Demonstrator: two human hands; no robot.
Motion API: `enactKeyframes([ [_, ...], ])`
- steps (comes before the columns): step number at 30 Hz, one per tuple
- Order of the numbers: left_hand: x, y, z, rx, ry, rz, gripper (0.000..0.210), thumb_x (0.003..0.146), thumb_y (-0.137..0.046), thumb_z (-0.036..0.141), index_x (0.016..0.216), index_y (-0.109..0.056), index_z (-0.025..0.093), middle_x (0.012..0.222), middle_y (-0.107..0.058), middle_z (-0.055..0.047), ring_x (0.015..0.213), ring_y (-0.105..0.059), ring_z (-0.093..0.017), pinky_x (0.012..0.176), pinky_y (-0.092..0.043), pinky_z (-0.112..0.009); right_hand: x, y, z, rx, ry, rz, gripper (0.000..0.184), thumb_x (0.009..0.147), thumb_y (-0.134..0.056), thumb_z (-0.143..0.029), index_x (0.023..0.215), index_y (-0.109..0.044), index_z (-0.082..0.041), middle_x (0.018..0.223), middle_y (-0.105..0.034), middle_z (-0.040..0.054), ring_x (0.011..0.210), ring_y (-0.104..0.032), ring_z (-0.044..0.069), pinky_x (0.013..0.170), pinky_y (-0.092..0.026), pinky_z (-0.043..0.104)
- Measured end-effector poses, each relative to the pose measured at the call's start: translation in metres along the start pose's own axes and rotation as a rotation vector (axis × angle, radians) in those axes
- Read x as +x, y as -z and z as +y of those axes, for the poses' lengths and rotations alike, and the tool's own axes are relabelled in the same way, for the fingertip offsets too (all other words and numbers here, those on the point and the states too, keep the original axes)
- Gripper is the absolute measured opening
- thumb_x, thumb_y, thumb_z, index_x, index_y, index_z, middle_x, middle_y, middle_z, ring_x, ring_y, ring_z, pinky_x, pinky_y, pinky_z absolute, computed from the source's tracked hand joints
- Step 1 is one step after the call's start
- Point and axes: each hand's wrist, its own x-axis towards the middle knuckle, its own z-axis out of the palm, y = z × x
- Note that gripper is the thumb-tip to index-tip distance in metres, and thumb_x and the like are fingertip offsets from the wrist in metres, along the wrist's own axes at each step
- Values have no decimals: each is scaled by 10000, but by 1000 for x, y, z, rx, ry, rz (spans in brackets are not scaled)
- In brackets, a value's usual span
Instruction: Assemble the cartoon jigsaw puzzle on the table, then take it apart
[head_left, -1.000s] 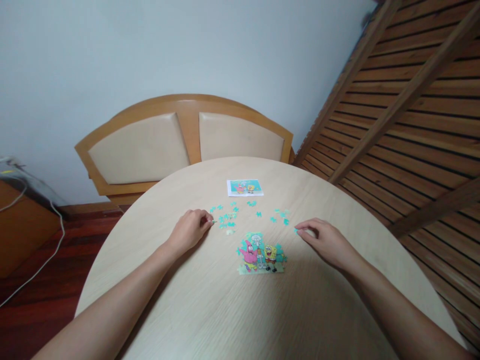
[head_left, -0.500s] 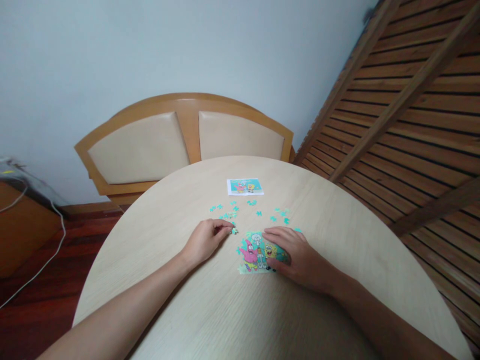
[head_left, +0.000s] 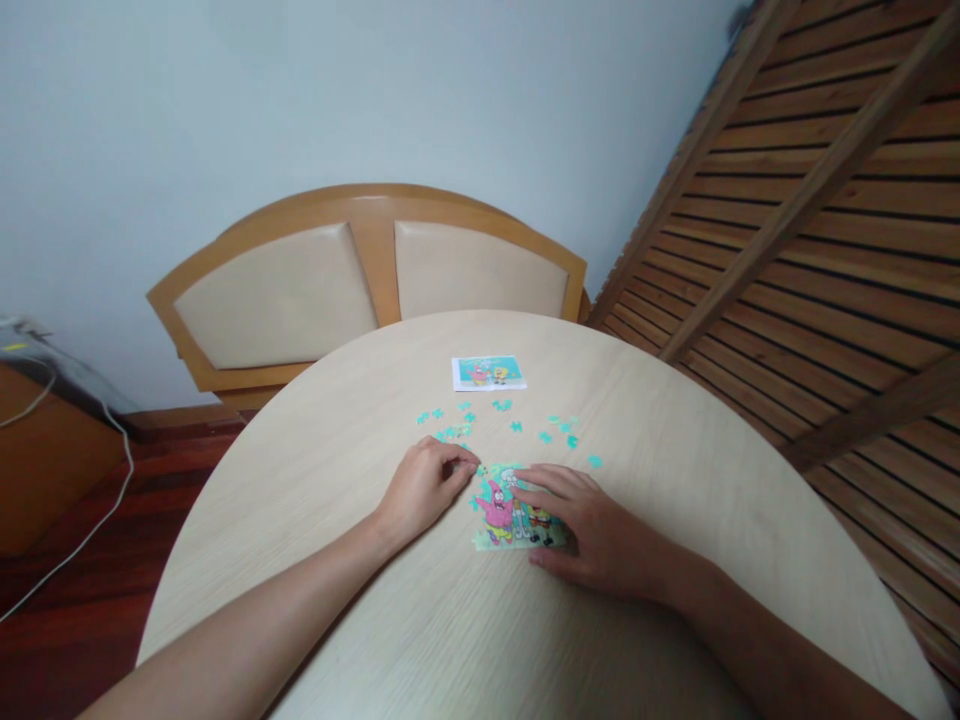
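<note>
A partly assembled jigsaw puzzle with a pink starfish and other cartoon figures lies on the round table. My left hand pinches a small puzzle piece between thumb and fingertips, right at the puzzle's upper left corner. Whether that piece touches the puzzle I cannot tell. Over the right part of the puzzle rests my right hand, open, with fingers spread and hiding the yellow figure in part. Loose turquoise pieces lie scattered beyond my left hand, and others lie beyond my right.
Behind the loose pieces lies a reference picture card on the pale wooden table. A bench with cream padded panels stands past the far edge, against the wall. Wooden slats rise at the right.
My left hand has moved slightly right, bringing its piece to the puzzle's upper left corner. My right hand has shifted slightly left and down over the puzzle, uncovering a loose piece beyond it.
</note>
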Motion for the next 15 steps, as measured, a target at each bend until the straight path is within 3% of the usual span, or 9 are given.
enactKeyframes([
  [15, 4, 1, 4, 50, -62, -30, 186, 956, -557, 198, 974, -742, 216, 969, -762, -39, 931, -651, -234, 894, -471, -390, 1, -1, 1, -9, 9, 19, 588, 879, -658, -497, 1397, -568, -232, 1471, -527, 142, 1360, -458, 323, 1124, -371, 550],
])
